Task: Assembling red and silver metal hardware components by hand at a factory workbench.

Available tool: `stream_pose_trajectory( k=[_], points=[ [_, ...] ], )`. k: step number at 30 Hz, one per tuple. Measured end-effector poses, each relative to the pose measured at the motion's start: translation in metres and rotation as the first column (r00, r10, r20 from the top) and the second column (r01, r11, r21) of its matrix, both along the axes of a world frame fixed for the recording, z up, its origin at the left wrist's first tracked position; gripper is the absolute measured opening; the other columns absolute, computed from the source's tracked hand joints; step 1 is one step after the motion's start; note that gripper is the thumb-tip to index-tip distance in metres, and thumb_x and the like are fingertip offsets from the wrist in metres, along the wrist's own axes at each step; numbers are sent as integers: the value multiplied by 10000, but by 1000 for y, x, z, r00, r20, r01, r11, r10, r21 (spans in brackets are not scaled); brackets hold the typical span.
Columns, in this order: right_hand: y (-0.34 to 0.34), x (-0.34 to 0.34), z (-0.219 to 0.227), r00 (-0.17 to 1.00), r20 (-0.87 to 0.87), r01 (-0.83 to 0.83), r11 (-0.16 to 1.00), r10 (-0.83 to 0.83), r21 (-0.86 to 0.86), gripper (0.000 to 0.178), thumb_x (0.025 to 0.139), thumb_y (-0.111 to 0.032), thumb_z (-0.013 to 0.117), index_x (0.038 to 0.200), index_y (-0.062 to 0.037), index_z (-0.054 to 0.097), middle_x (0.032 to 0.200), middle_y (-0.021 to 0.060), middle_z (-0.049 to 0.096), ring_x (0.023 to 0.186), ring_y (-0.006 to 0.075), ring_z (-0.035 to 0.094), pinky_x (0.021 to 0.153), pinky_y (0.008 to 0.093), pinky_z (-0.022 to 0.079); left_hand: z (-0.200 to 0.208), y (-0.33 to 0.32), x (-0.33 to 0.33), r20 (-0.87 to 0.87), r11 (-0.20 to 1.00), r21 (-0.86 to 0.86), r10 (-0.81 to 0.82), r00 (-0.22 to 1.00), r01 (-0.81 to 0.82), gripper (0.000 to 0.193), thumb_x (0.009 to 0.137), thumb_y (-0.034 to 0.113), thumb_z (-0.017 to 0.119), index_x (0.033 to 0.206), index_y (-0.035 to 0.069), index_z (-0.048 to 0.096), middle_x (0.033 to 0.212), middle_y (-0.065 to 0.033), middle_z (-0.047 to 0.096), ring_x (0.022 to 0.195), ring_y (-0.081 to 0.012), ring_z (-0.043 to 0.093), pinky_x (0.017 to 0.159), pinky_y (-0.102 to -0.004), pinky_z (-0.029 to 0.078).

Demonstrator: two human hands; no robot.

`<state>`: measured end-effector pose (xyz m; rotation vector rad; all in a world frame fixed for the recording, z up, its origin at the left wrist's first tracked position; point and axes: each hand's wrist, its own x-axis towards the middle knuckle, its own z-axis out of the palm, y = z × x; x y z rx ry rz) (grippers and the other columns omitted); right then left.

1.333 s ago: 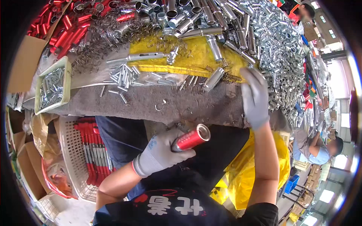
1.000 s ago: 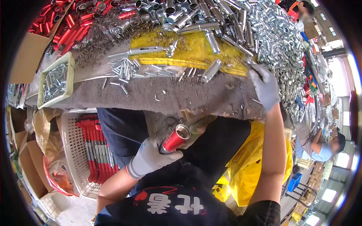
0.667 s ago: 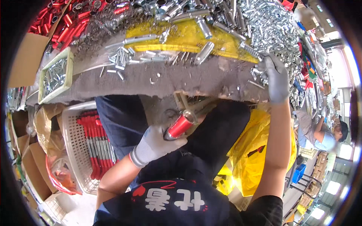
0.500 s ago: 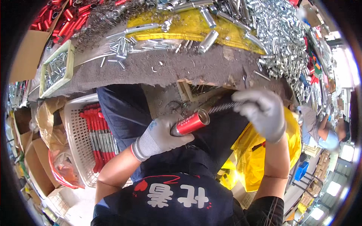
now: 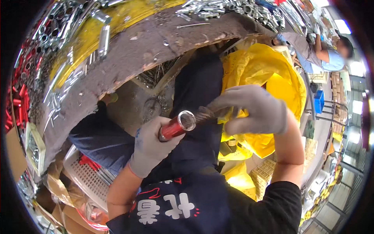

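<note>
My left hand (image 5: 150,146), in a grey glove, is closed around a short red metal tube (image 5: 171,129). The tube's open, silvery end tilts up toward the right. At that mouth a dark coil spring (image 5: 204,114) shows, blurred by motion. My gloved right hand (image 5: 257,111) has its fingers on the outer end of the spring, to the right of the tube. Whether the spring's other end is inside the tube cannot be made out.
A cloth-covered bench (image 5: 156,46) curves ahead, bearing metal tubes and small parts. Red tubes (image 5: 22,103) lie at far left. A white basket (image 5: 83,175) stands left of my legs. A yellow bag (image 5: 265,62) is at right; beyond it sits another person (image 5: 331,56).
My view has swung to the right. My right hand has come closer to the tube's mouth along with the spring. My left hand still grips the tube.
</note>
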<state>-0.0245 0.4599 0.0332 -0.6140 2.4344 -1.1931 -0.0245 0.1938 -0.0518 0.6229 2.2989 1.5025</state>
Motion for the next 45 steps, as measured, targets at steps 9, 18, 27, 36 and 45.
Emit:
stream_pose_trajectory(
  k=[9, 18, 27, 36, 45],
  points=[
    [154, 31, -134, 376, 598, 497, 699, -707, 514, 272, 949, -211, 479, 1004, -11, 656, 828, 79, 672, 714, 206, 660, 677, 300, 545, -24, -34, 19, 198, 897, 85, 412, 889, -435, 257, 652, -73, 728, 850, 40, 612, 785, -15, 612, 694, -79, 567, 649, -226, 474],
    [161, 21, -249, 238, 727, 971, 165, -644, -171, 276, 963, -191, 443, 1138, -26, 580, 1059, 77, 614, 897, 211, 628, 759, 343, 539, -41, -83, 47, 275, 784, -183, 620, 735, -593, 321, 671, -102, 659, 954, 18, 568, 880, -53, 579, 764, -117, 560, 714, -253, 478],
    [184, 158, -254, 131, 189, 953, 70, -973, -296, 415, 975, -213, 452, 1366, -89, 394, 1343, 95, 470, 1165, 272, 528, 960, 440, 458, -20, -32, 20, 438, 923, -108, 378, 815, -370, 263, 670, -35, 728, 901, 37, 624, 724, 6, 601, 662, -72, 566, 633, -222, 470],
    [18, 84, -46, 574, 318, 803, 443, -755, -397, 666, 674, -151, 662, 1277, -11, 414, 970, 134, 589, 885, 223, 612, 824, 346, 489, -7, -79, 34, 19, 947, -270, 183, 983, -171, 278, 684, 167, 769, 886, 43, 625, 729, -154, 606, 675, -329, 613, 606, -375, 477],
    [-139, -22, -21, 939, -6, -343, 937, 343, -64, 530, 560, -183, 867, 1015, -42, 634, 900, 120, 677, 776, 305, 667, 725, 325, 514, 1, -158, 67, 60, 948, -303, 120, 991, -96, 286, 694, 211, 765, 834, 29, 595, 695, -147, 591, 658, -317, 609, 585, -364, 459]
  ],
)
